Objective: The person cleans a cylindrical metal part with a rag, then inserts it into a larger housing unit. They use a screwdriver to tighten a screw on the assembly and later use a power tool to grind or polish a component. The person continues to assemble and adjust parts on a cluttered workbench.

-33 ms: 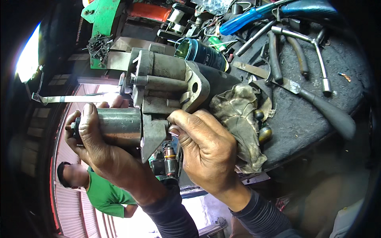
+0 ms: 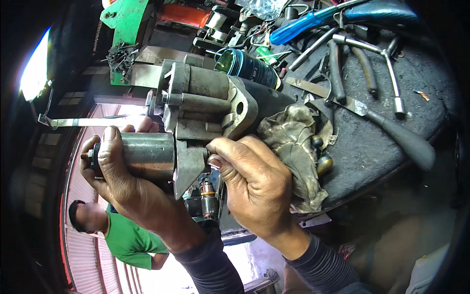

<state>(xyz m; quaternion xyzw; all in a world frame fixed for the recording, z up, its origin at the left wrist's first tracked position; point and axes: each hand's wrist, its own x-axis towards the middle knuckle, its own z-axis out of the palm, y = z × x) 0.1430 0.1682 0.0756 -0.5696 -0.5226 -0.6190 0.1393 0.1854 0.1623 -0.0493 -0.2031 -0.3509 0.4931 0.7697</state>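
A grey metal starter motor lies across the middle, its flange with an oval hole facing right. My left hand is wrapped round the solenoid, the dark metal cylinder along the motor's lower side. The thumb lies on top, and the fingers reach behind the cylinder's threaded end. Against the bracket at the solenoid's right end, my right hand is closed in a pinch. Whatever sits between its thumb and forefinger is hidden by the fingers.
A crumpled dirty rag lies right of the motor. Behind stand an open blue tub, pliers, a socket wrench and a dark-handled scraper on the bench. A person in green is at lower left.
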